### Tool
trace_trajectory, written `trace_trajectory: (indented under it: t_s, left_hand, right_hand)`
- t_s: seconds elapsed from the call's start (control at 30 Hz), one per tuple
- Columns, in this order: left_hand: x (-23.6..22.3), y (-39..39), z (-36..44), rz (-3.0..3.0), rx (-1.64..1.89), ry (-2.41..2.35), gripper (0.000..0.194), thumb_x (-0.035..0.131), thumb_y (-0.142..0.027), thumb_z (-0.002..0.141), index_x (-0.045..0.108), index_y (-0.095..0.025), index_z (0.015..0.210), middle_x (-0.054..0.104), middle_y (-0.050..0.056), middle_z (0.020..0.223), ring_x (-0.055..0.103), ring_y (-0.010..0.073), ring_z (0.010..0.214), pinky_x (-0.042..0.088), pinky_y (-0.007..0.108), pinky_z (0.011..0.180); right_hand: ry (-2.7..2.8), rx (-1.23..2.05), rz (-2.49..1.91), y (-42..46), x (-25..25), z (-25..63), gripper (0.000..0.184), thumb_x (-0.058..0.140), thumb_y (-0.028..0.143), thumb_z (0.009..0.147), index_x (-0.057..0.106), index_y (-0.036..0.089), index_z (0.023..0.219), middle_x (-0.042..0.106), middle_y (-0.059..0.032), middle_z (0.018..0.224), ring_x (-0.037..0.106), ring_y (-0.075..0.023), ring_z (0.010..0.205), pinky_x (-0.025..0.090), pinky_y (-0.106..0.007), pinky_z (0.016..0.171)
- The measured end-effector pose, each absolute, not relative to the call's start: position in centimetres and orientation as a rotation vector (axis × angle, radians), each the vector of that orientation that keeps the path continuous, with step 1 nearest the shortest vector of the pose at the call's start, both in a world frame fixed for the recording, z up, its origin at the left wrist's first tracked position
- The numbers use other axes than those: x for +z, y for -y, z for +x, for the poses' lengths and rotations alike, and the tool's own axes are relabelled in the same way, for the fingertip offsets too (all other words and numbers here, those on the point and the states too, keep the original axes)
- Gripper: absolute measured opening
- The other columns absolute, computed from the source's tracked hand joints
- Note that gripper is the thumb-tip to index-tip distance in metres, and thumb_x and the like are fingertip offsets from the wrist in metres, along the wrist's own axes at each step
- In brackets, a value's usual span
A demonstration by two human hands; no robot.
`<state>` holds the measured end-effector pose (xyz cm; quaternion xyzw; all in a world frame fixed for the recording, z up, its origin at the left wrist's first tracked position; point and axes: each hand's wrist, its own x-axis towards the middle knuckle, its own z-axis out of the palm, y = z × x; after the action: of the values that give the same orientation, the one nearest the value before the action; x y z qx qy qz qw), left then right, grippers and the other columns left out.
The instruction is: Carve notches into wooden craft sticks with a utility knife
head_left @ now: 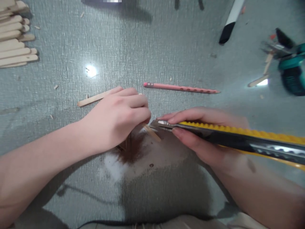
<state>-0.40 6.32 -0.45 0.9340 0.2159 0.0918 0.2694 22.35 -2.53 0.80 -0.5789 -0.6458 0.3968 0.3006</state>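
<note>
Your right hand [202, 133] was closed around a yellow utility knife [228, 136], thumb and forefinger pinching its metal nose; the ridged yellow back and the grey slider rail ran off the right edge, so its tail was cut off. The blade itself was hard to make out, since blur and your fingers covered it. The knife tip met a short flat wooden stick [152, 132], pale and thin, whose near end poked out toward the knife while the rest lay hidden under your left hand [119, 119]. That hand was curled down tight on the stick, knuckles up, pressing it onto the grey textured mat [71, 178]. Just left of the stick the mat showed a dark brown stain [131, 149] and a whitish scuff.

Beyond the stick, another long flat stick [95, 98] jutted out left from behind your left hand, its far end rounded. A pink pencil [181, 87] lay just past the knife tip, slim and straight. Far left of the stick sat a pile of craft sticks [15, 38], partly out of frame. Far right of it a teal power tool [289, 63] was blurred and cropped, and a black-and-white marker [230, 24] lay farther back still.
</note>
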Motion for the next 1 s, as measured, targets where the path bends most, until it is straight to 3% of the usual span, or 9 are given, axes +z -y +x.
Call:
trace_trajectory:
  t_s: [0.3, 0.47, 0.87, 1.0]
  left_hand:
    - [-0.2, -6.3, -0.4, 2.496, 0.239, -0.566, 0.03, 0.041, -0.012, 0.097, 0.067, -0.021, 0.086, 0.07, 0.003, 0.093, 0.06, 0.0186, 0.088, 0.04, 0.035, 0.074]
    - [-0.2, -6.4, -0.7, 2.483, 0.27, -0.553, 0.031, 0.04, -0.013, 0.099, 0.068, -0.022, 0.091, 0.07, 0.002, 0.096, 0.059, 0.0183, 0.09, 0.042, 0.035, 0.078]
    - [-0.3, -6.8, -1.0, 2.508, 0.333, -0.462, 0.026, 0.05, -0.01, 0.095, 0.072, -0.024, 0.092, 0.069, 0.002, 0.108, 0.054, 0.0199, 0.1, 0.045, 0.032, 0.083]
    - [-0.3, -6.7, -0.9, 2.496, 0.267, -0.464, 0.027, 0.047, -0.011, 0.096, 0.07, -0.025, 0.097, 0.071, 0.0, 0.106, 0.056, 0.0199, 0.1, 0.044, 0.035, 0.086]
  right_hand:
    - [1.758, 1.0, -1.487, 2.4, 0.0, 23.0, 0.014, 0.069, 0.023, 0.088, 0.072, 0.03, 0.099, 0.078, 0.0014, 0.102, 0.075, -0.02, 0.09, 0.062, -0.03, 0.074]
    - [1.65, 1.145, -1.339, 2.2, -0.4, 23.6, 0.017, 0.068, 0.02, 0.087, 0.072, 0.032, 0.099, 0.078, 0.0011, 0.101, 0.075, -0.0187, 0.087, 0.063, -0.028, 0.073]
    - [1.635, 1.229, -1.228, 2.5, -0.4, 23.6, 0.021, 0.069, 0.025, 0.088, 0.071, 0.034, 0.107, 0.077, 0.0011, 0.1, 0.074, -0.0205, 0.09, 0.063, -0.032, 0.075]
    - [1.555, 1.184, -1.232, 2.7, -0.8, 23.7, 0.018, 0.059, 0.04, 0.094, 0.071, 0.035, 0.107, 0.075, -0.002, 0.103, 0.073, -0.0234, 0.093, 0.062, -0.039, 0.078]
